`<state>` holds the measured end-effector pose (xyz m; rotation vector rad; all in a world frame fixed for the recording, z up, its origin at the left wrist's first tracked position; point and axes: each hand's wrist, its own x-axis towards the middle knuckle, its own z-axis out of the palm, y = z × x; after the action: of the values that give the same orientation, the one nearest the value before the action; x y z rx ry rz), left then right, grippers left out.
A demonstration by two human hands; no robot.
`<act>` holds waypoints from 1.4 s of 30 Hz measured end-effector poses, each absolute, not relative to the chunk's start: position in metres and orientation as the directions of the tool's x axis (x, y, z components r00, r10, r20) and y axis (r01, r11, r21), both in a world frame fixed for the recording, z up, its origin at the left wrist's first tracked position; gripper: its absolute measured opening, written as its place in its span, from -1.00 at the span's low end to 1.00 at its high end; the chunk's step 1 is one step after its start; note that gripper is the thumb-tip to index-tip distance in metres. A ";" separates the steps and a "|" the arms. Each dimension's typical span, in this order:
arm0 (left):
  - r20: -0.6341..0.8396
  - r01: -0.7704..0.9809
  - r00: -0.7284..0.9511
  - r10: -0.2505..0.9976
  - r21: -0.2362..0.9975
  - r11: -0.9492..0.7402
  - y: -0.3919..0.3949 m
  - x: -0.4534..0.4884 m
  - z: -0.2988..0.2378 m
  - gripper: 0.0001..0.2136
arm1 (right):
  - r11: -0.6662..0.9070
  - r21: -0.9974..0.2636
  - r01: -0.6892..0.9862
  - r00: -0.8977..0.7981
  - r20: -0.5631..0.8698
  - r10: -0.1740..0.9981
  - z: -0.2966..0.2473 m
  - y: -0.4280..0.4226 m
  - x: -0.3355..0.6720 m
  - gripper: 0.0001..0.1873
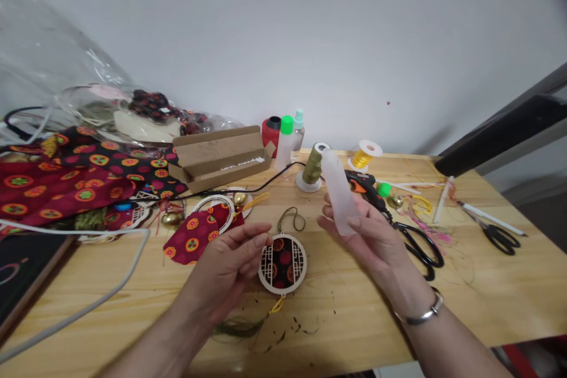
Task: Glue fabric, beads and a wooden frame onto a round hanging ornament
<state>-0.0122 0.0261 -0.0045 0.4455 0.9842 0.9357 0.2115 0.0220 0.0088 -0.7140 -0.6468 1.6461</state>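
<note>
My right hand (370, 233) is wrapped round a translucent white plastic bottle (339, 189), held upright above the table. My left hand (230, 263) hovers palm up with the fingers loosely curled and the thumb against the fingertips; whether anything is pinched there I cannot make out. Just right of its fingertips, a round white lattice frame with red patterned cloth inside (282, 263) lies flat on the wooden table (487, 295), a yellow cord trailing from its lower edge. A loop of olive thread (291, 218) lies just behind the frame.
Black scissors (419, 245) and an orange-black glue gun (363, 183) lie right of my hand. More scissors (498, 236) sit at far right. Thread spools (312, 168), small bottles (286, 142), an open cardboard box (221, 156), red patterned fabric (66, 183) and a white cable (101, 289) crowd the left and back.
</note>
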 end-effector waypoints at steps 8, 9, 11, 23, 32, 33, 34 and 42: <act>-0.455 -0.395 0.107 0.884 0.797 0.457 0.025 -0.008 -0.009 -0.78 | -0.166 -0.724 -0.669 -0.145 -0.092 0.985 0.009 0.021 0.209 -0.75; -0.468 -0.384 0.083 0.880 0.800 0.461 0.025 -0.007 -0.008 -0.78 | -0.161 -0.714 -0.682 -0.130 -0.099 0.987 0.007 0.023 0.209 -0.74; -0.501 -0.356 0.061 0.863 0.797 0.488 0.025 -0.005 -0.005 -0.76 | -0.154 -0.693 -0.704 -0.108 -0.110 0.988 0.004 0.025 0.210 -0.71; 0.061 0.397 0.181 0.982 0.909 -0.130 0.028 0.003 -0.005 -0.92 | -0.168 -0.696 -0.698 -0.091 -0.147 0.985 0.001 0.029 0.215 -0.69; 0.133 0.585 0.238 0.962 0.771 -0.251 0.031 -0.001 -0.023 -0.88 | -0.162 -0.696 -0.700 -0.105 -0.125 0.987 0.004 0.029 0.216 -0.69; 0.122 0.569 0.231 0.965 0.788 -0.236 0.031 -0.001 -0.023 -0.88 | -0.163 -0.695 -0.701 -0.103 -0.127 0.987 0.005 0.028 0.216 -0.68; 0.109 0.551 0.224 0.968 0.805 -0.218 0.031 0.000 -0.023 -0.88 | -0.164 -0.695 -0.700 -0.100 -0.131 0.986 0.005 0.028 0.216 -0.68; 0.099 0.533 0.227 0.969 0.820 -0.209 0.032 0.001 -0.025 -0.88 | -0.161 -0.708 -0.688 -0.108 -0.119 0.987 0.006 0.029 0.216 -0.68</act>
<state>0.0010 0.0319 -0.0245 1.8428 1.3844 0.8428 0.2164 0.0285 0.0056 -0.6925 -0.5813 1.6266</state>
